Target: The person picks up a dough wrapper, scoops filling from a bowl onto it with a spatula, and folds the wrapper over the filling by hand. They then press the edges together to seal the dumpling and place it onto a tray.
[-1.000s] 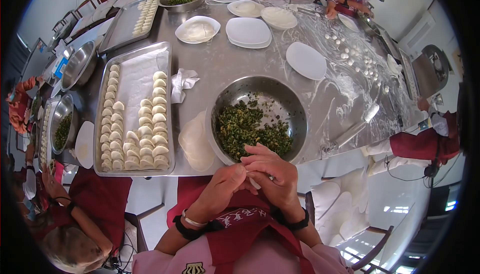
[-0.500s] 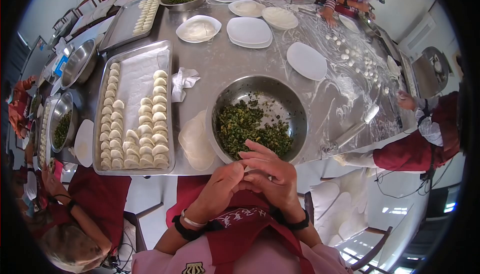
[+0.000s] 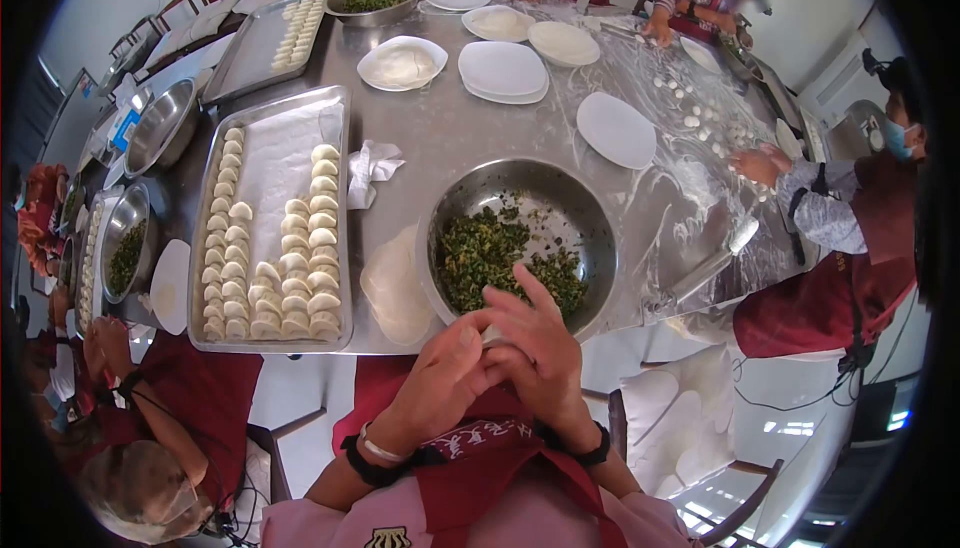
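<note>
My left hand and my right hand meet at the near edge of the table, fingers closed around a dumpling. Only a small pale bit of it shows; the fingers cover the rest. Some fingers of the right hand stretch up over the front of a steel bowl. Inside that bowl lies chopped green filling. Left of it, overlapping round wrappers lie flat on the table. Further left, a metal tray carries rows of folded dumplings.
White plates stand beyond the bowl, and a crumpled cloth lies beside the tray. At right, a co-worker's hands are over small dough pieces on the floured table. Another person sits close on my left.
My right hand's fingers have shifted and spread a little over the dumpling. The co-worker at right has leaned in, hands reaching further over the table toward the dough pieces.
</note>
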`<control>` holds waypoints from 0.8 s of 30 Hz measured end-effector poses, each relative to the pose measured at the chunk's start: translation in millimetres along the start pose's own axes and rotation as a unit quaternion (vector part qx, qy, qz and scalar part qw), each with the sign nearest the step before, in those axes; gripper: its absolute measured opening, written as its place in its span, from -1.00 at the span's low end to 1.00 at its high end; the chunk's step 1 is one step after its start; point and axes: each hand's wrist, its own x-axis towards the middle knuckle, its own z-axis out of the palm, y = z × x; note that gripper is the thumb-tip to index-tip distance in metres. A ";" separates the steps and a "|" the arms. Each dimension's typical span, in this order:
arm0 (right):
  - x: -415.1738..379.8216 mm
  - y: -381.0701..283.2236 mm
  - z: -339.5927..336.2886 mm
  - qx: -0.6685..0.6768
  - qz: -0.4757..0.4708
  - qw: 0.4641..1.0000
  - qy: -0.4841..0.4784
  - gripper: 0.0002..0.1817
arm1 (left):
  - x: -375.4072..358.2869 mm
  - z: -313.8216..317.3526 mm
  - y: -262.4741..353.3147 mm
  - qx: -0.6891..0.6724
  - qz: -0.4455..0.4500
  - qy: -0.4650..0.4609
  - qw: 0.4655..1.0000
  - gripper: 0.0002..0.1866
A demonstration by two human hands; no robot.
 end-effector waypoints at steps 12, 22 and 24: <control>1.3 0.5 8.3 -0.060 -0.001 0.998 0.004 -0.58 | 3.4 2.6 14.1 0.004 -0.024 0.037 0.999 -0.44; 3.8 1.6 16.6 -0.056 0.009 0.998 -0.008 -0.59 | 6.7 -5.8 14.7 0.010 -0.051 0.072 0.996 -0.59; 3.8 2.0 18.1 -0.057 -0.007 0.998 -0.005 -0.58 | 4.2 -1.0 20.4 0.109 -0.064 0.087 0.988 -0.59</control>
